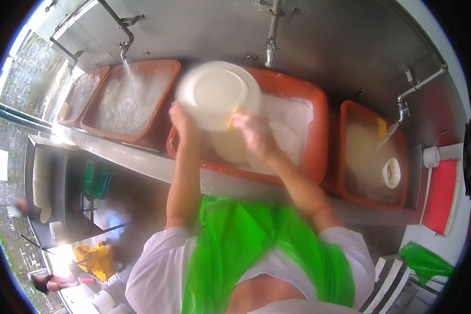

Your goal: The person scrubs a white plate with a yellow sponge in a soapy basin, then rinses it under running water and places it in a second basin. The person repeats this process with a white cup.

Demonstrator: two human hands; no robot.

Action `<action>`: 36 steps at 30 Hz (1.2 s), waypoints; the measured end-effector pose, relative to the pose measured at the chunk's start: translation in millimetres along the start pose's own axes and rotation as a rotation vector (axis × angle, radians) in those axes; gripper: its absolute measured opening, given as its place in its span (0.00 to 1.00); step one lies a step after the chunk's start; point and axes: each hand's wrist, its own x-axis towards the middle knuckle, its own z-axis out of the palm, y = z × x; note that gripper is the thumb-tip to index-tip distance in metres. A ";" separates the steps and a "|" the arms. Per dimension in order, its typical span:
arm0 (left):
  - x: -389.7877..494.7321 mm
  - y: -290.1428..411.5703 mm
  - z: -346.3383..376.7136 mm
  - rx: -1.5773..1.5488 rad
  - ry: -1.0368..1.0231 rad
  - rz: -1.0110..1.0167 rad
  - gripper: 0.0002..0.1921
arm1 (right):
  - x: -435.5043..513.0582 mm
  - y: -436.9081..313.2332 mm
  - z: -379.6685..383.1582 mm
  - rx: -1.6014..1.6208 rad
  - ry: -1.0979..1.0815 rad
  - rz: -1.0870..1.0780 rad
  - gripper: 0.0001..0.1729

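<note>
A round white plate (219, 88) is raised over the left part of an orange plastic tub (318, 117), its face turned up. My left hand (182, 119) grips the plate at its lower left edge. At its lower right edge is my right hand (253, 131), blurred, its fingers closed on a yellow sponge or cloth (233, 117) that touches the plate. Below the hands, more pale plates (284, 137) lie in the tub's cloudy, sudsy water. What the fingers under the plate do is hidden.
Water runs from a tap (125, 51) into another orange tub (172, 78); a smaller tub (102, 72) stands left of it. At right, a tap (403, 110) feeds a tub (343, 157) with a white bowl (392, 172). A middle tap (271, 55) hangs above. Stacked plates (42, 180) stand lower left.
</note>
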 end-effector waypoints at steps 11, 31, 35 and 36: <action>66.9 -169.8 -1.0 0.861 -0.558 0.248 0.32 | -64.2 121.2 -21.5 -0.114 0.136 0.706 0.16; -52.9 -22.2 58.6 0.428 -0.205 0.362 0.29 | -21.5 21.1 42.9 -0.042 -0.101 0.226 0.26; -46.8 23.9 43.2 0.263 -0.130 0.065 0.27 | -25.3 82.6 19.2 -0.074 -0.310 0.113 0.27; -44.1 21.5 25.2 0.253 -0.167 -0.006 0.25 | -3.1 79.1 6.8 -0.149 -0.404 0.230 0.29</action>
